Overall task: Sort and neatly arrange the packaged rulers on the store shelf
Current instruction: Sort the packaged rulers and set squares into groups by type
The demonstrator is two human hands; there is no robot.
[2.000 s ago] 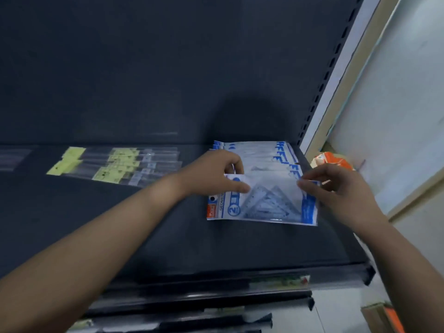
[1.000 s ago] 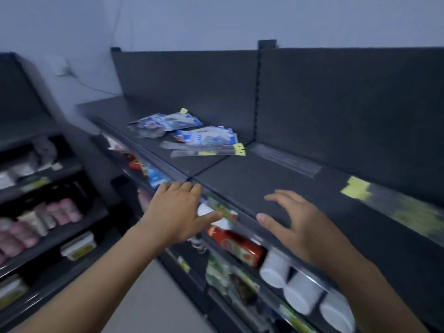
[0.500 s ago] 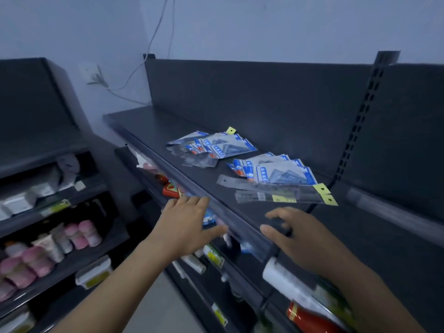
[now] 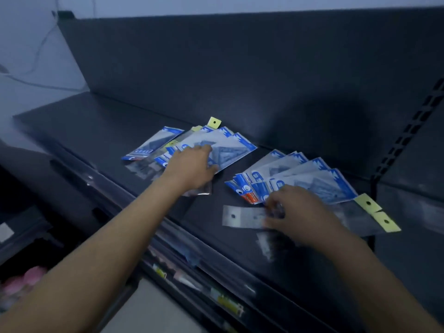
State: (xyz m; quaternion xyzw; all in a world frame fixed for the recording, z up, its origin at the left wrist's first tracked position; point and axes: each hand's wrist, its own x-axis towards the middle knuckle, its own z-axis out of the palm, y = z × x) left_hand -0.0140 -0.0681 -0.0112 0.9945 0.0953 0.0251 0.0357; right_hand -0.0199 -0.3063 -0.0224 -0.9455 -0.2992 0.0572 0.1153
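On the shelf (image 4: 101, 121) lie a left fan (image 4: 230, 147) and a right fan (image 4: 312, 179), both blue-printed and loose, with clear packs (image 4: 240, 219) just in front of the right one. Left hand (image 4: 192, 164) rests palm-down on the left fan, fingers fairly straight, gripping nothing; right hand (image 4: 298, 212) curls over the clear packs, too blurred to tell pinch from touch. Best, I judge: pull the clear packs free first, then square each fan.

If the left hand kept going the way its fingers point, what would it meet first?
The left hand touches the top blue packet, so that comes first. Beyond it, probably the back panel, though depth is unclear.
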